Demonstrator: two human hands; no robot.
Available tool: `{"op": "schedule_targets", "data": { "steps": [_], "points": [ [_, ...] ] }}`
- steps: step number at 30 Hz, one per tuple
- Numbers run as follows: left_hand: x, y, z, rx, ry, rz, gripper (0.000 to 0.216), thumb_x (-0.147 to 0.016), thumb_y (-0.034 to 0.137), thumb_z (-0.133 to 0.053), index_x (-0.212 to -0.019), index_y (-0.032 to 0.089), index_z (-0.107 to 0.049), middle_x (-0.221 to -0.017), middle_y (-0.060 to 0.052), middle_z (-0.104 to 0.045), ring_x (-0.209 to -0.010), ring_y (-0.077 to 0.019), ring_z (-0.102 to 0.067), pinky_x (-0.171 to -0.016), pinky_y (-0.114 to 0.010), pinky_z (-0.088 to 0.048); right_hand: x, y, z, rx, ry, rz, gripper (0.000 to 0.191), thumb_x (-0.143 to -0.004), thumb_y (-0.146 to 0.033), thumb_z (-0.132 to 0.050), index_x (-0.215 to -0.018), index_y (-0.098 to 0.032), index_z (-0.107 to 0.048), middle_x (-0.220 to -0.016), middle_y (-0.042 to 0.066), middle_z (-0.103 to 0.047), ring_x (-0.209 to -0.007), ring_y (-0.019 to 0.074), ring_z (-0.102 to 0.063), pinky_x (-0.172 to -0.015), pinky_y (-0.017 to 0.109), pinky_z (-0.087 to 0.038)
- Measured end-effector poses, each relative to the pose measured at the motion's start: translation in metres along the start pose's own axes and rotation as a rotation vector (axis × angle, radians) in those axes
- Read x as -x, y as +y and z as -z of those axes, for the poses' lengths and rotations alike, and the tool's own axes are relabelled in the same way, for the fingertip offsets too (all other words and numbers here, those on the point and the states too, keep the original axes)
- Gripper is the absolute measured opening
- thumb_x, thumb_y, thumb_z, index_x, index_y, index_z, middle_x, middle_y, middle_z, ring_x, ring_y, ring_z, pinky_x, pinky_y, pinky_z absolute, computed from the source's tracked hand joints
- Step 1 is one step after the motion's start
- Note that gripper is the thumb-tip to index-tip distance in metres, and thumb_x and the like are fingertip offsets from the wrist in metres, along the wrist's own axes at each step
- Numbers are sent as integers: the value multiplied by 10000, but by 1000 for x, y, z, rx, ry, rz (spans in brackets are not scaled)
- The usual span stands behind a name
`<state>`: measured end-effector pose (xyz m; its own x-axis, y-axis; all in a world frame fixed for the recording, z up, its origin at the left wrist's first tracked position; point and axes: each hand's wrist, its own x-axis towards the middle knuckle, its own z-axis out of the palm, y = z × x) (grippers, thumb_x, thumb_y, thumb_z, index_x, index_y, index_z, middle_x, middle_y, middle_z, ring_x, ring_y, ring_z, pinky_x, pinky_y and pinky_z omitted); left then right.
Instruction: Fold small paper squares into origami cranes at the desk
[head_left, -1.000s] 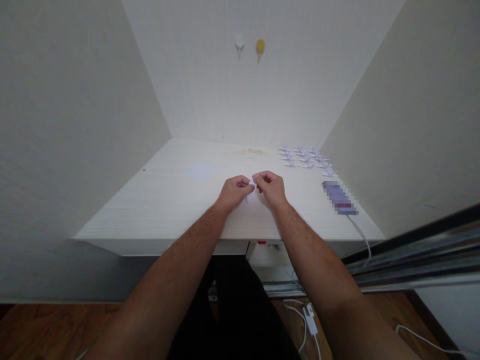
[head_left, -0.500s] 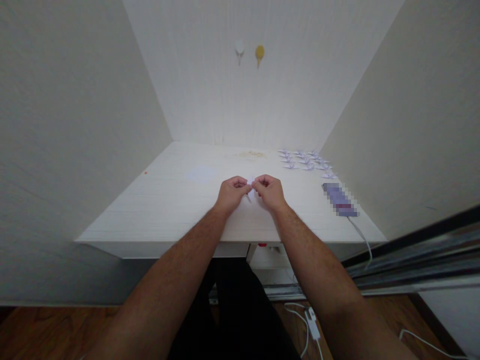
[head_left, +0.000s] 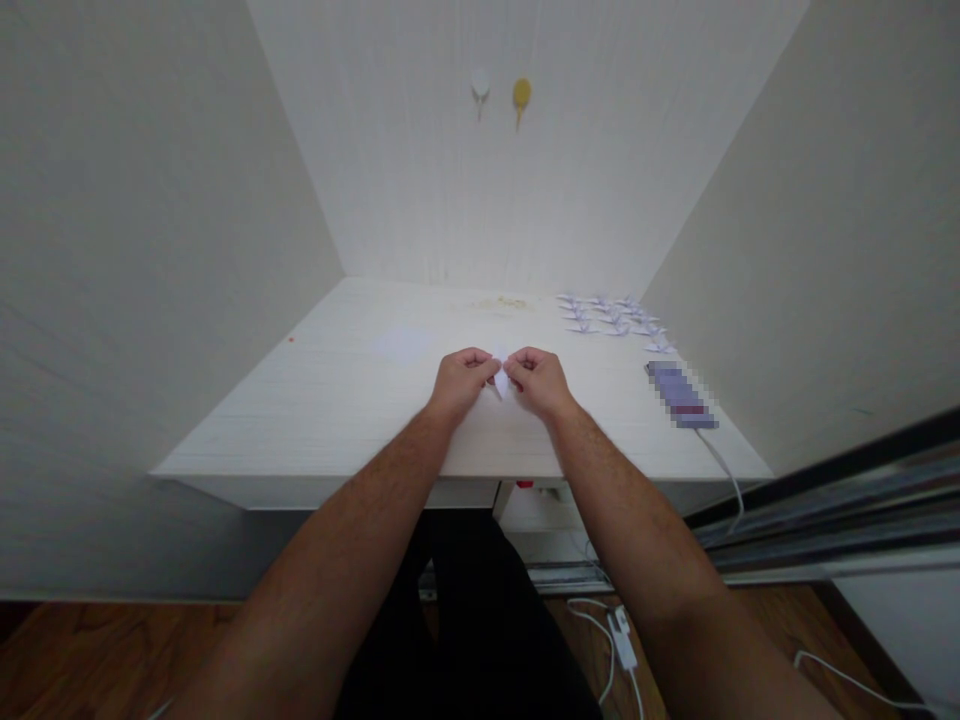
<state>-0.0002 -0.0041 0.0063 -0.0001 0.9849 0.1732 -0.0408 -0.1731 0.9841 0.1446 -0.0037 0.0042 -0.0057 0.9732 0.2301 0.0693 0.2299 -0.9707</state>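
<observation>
Between my two hands is a small piece of folded white paper point(head_left: 501, 382), narrow and pointed at its lower end. My left hand point(head_left: 466, 383) pinches its left side between thumb and fingers. From the other side, my right hand point(head_left: 537, 378) grips it the same way, fingertips close to those of the left. The fingers cover part of the paper, so its full shape is hidden. Both hands are just over the middle of the white desk point(head_left: 315, 420).
Several folded paper cranes point(head_left: 616, 322) stand in rows at the back right. Nearer lies a phone point(head_left: 681, 394), its screen blurred, with a white cable point(head_left: 721, 460) running off the edge. A pale paper sheet point(head_left: 405, 343) lies left of centre. Two hooks point(head_left: 522, 94) hang on the back wall.
The folded paper has turned and more of its pointed lower end shows between the hands. Both hands stay in nearly the same place, and the view has tilted slightly.
</observation>
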Motion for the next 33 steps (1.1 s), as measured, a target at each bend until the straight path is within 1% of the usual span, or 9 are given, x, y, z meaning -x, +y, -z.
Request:
{"op": "schedule_targets", "data": {
  "steps": [4,9,12,16,18,21,25,28,33],
  "points": [
    [0,-1,0,2,-41,-2,168,-641,290,-711,-643,151,-617,-536,18,-581,-497,-85,-487,-506,-215,-348,-1,1,1,36,-6,5,214,-639,-359,-697,-657,-170,-599,-492,-51,-513,-458,79,-411,-472,227,-318],
    [0,0,0,115,-65,37,196,-611,261,-723,-672,163,-565,-514,39,-544,-443,-73,-467,-442,-197,-306,1,-2,0,-13,-27,-36,262,-624,-395,-720,-682,-157,-628,-510,-40,-532,-459,80,-416,-466,231,-316],
    [0,2,0,210,4,52,230,-597,233,-715,-735,171,-541,-536,37,-559,-459,-100,-539,-420,-192,-319,1,-5,-1,-24,4,-28,284,-640,-405,-710,-765,-155,-660,-564,-27,-568,-492,89,-452,-481,233,-347],
    [1,6,1,272,97,54,387,-575,199,-722,-912,188,-531,-589,51,-577,-536,-141,-635,-434,-181,-363,0,-3,-1,-17,60,-14,375,-591,-394,-756,-871,-166,-656,-670,-13,-617,-560,102,-504,-514,233,-395],
    [1,6,1,257,108,45,395,-583,203,-722,-930,186,-536,-589,50,-573,-573,-159,-660,-452,-186,-389,-2,0,-1,-3,97,-6,378,-578,-381,-770,-865,-170,-646,-679,-15,-615,-566,102,-510,-524,235,-409],
    [1,4,1,217,114,31,341,-594,206,-710,-885,184,-532,-644,26,-608,-610,-170,-673,-480,-205,-421,-3,4,0,18,137,24,311,-599,-362,-759,-813,-173,-636,-642,-25,-587,-554,101,-502,-520,235,-411],
    [1,0,1,43,81,-56,215,-606,172,-676,-773,181,-541,-618,40,-588,-523,-100,-574,-487,-198,-390,-5,3,2,-34,165,76,277,-611,-325,-738,-821,-181,-628,-626,-42,-551,-521,90,-468,-473,224,-389],
    [2,-1,1,-72,62,-107,173,-623,184,-680,-757,179,-570,-599,46,-579,-499,-75,-492,-491,-195,-357,-5,0,2,-98,152,89,309,-597,-298,-736,-860,-189,-615,-628,-58,-534,-492,78,-447,-435,214,-373],
    [2,1,1,-74,65,-146,155,-631,208,-700,-732,172,-587,-643,26,-601,-568,-90,-518,-545,-210,-389,-4,-2,1,-164,105,93,353,-584,-284,-743,-889,-201,-584,-645,-62,-566,-507,81,-475,-434,205,-393]
  ]
}}
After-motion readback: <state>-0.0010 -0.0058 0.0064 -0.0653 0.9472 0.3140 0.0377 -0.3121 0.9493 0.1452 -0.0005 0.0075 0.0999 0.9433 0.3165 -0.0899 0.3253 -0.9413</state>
